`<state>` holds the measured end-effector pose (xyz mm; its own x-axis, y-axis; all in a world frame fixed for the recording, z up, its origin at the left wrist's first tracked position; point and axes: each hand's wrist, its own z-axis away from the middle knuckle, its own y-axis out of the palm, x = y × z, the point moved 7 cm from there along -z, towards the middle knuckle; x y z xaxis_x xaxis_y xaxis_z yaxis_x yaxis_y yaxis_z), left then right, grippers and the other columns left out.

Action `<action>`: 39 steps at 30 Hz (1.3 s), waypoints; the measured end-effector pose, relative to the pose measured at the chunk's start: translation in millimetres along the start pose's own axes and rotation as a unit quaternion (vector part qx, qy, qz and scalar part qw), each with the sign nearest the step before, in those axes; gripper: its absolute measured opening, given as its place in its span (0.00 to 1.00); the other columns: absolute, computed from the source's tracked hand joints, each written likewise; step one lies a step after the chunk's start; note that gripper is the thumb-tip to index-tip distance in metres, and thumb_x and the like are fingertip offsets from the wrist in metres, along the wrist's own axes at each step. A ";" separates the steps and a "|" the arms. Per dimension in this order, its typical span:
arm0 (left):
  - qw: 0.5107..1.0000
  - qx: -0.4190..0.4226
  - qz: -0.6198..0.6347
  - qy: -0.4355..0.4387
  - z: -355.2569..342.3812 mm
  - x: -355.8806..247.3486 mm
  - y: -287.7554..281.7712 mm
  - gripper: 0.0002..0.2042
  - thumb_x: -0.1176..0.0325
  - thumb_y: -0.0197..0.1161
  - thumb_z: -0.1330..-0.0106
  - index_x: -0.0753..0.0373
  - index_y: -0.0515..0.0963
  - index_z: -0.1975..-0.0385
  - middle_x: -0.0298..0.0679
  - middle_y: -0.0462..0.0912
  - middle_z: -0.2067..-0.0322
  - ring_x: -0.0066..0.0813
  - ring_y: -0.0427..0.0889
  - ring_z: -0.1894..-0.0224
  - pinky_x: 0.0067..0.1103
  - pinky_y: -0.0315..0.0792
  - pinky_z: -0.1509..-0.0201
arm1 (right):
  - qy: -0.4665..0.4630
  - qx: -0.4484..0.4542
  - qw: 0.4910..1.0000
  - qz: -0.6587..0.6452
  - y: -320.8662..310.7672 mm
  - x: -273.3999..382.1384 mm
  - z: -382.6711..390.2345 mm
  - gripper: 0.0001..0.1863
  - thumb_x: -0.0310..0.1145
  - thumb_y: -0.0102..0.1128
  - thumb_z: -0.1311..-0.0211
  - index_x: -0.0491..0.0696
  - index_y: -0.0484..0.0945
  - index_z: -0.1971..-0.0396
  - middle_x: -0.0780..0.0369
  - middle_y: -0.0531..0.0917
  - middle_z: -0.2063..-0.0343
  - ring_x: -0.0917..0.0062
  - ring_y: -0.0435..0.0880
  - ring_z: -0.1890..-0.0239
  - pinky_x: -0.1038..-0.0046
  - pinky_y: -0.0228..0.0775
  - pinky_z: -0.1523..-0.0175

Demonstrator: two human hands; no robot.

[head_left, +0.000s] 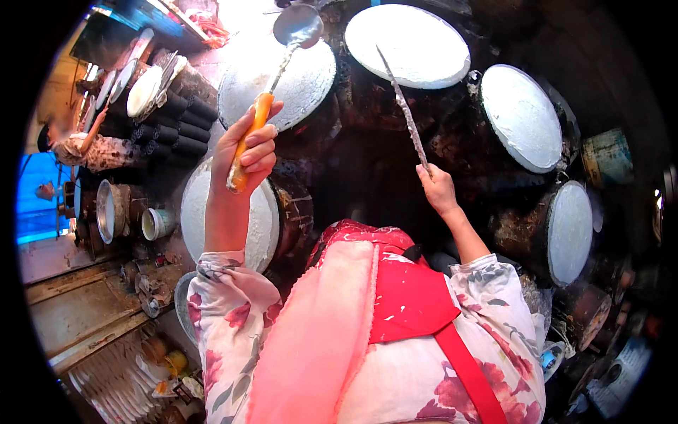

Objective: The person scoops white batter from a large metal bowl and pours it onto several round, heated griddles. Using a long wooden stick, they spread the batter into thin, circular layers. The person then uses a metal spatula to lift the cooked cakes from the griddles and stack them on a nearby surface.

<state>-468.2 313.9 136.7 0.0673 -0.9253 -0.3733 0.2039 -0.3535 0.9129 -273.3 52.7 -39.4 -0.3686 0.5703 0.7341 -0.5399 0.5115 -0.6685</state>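
Left hand (248, 152) raised upper left, curled around orange-handled metal ladle (263, 107), right hand (439, 189) extended centre-right, gripping thin white-crusted stick (405, 112)

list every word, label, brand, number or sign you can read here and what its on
No text can be read anywhere.
Ladle and long thin stick: no lettering visible.
Red apron: white specks, not letters.
Worn bucket at right: any print too blurred to read.
Pale object at lower right: too small and blurred to tell.
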 end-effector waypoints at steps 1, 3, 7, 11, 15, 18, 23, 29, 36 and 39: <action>1.000 -0.001 0.022 -0.008 0.6 -4.9 0.1 0.21 0.60 0.39 0.27 0.71 0.59 0.43 0.31 0.62 0.82 0.15 0.64 0.88 0.14 0.64 0.84 | -0.011 0.002 1.000 -0.012 7.5 3.3 -4.0 0.18 0.45 0.50 0.37 0.44 0.74 0.75 0.50 0.75 0.82 0.53 0.77 0.74 0.60 0.65 0.71; 0.998 -0.030 0.058 -0.023 3.1 -12.2 -8.4 0.20 0.61 0.40 0.27 0.71 0.60 0.44 0.31 0.62 0.82 0.15 0.64 0.88 0.14 0.63 0.84 | -0.015 0.027 0.999 -0.020 18.8 9.5 -6.8 0.17 0.44 0.50 0.37 0.45 0.75 0.74 0.50 0.75 0.82 0.54 0.77 0.75 0.60 0.65 0.71; 0.994 -0.097 -0.054 0.010 8.5 -26.9 -11.7 0.19 0.59 0.45 0.29 0.66 0.64 0.46 0.30 0.62 0.82 0.16 0.63 0.89 0.14 0.62 0.85 | -0.018 0.043 0.996 -0.075 32.3 19.5 -28.6 0.15 0.41 0.49 0.36 0.45 0.76 0.68 0.56 0.75 0.86 0.66 0.77 0.82 0.67 0.65 0.75; 0.808 -0.276 -0.507 0.116 -1.5 -44.0 -36.2 0.15 0.64 0.53 0.33 0.61 0.66 0.51 0.31 0.65 0.84 0.17 0.64 0.91 0.15 0.60 0.88 | 0.034 0.081 0.969 -0.233 39.6 42.0 -51.4 0.14 0.39 0.46 0.34 0.44 0.75 0.63 0.65 0.72 0.87 0.83 0.71 0.88 0.77 0.61 0.82; 0.854 -0.290 -0.422 0.091 -30.0 -54.9 -74.9 0.14 0.63 0.53 0.33 0.60 0.66 0.51 0.31 0.66 0.83 0.17 0.64 0.90 0.15 0.61 0.87 | 0.062 0.125 0.950 -0.281 63.8 48.6 -78.5 0.15 0.38 0.44 0.33 0.43 0.73 0.60 0.68 0.72 0.87 0.86 0.67 0.90 0.81 0.60 0.85; 0.941 -0.227 -0.241 0.071 -44.8 -50.0 -72.1 0.15 0.61 0.49 0.31 0.62 0.65 0.49 0.30 0.65 0.82 0.17 0.64 0.89 0.15 0.62 0.86 | 0.070 0.154 0.933 -0.319 75.5 59.1 -99.7 0.15 0.39 0.44 0.33 0.42 0.73 0.59 0.67 0.72 0.86 0.86 0.68 0.90 0.81 0.60 0.85; 0.984 -0.028 0.125 0.122 -43.3 -35.7 -44.8 0.21 0.61 0.38 0.26 0.69 0.57 0.41 0.32 0.63 0.83 0.18 0.66 0.89 0.15 0.64 0.85 | 0.053 0.218 0.922 -0.316 100.7 70.4 -132.3 0.15 0.39 0.44 0.33 0.42 0.73 0.59 0.67 0.72 0.86 0.85 0.68 0.90 0.80 0.60 0.85; 0.917 0.091 0.121 0.370 33.2 -28.1 -43.5 0.22 0.57 0.38 0.27 0.63 0.57 0.39 0.29 0.60 0.85 0.15 0.63 0.91 0.15 0.62 0.86 | -0.025 0.283 0.896 -0.340 120.2 104.5 -148.2 0.13 0.36 0.44 0.32 0.44 0.73 0.57 0.70 0.69 0.86 0.89 0.65 0.89 0.83 0.57 0.85; 0.837 -0.286 0.060 0.462 144.5 -3.9 -79.2 0.16 0.59 0.47 0.29 0.63 0.66 0.50 0.29 0.62 0.82 0.14 0.62 0.89 0.14 0.61 0.86 | -0.096 0.414 0.863 -0.275 180.3 148.5 -139.6 0.13 0.36 0.45 0.32 0.45 0.73 0.56 0.70 0.68 0.87 0.89 0.65 0.89 0.84 0.57 0.85; 0.643 -0.614 -0.194 0.415 239.7 51.7 -83.0 0.14 0.62 0.52 0.32 0.59 0.65 0.50 0.32 0.68 0.78 0.15 0.64 0.87 0.13 0.63 0.84 | -0.143 0.437 0.848 -0.263 203.7 164.7 -117.9 0.15 0.38 0.45 0.31 0.44 0.72 0.54 0.70 0.69 0.85 0.89 0.64 0.88 0.85 0.56 0.84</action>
<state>-715.7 262.4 81.2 0.1724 -0.2273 -0.9584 0.9455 0.3112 0.0963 -354.7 326.6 -68.8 -0.0040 0.1682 0.9857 -0.9954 -0.0955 0.0122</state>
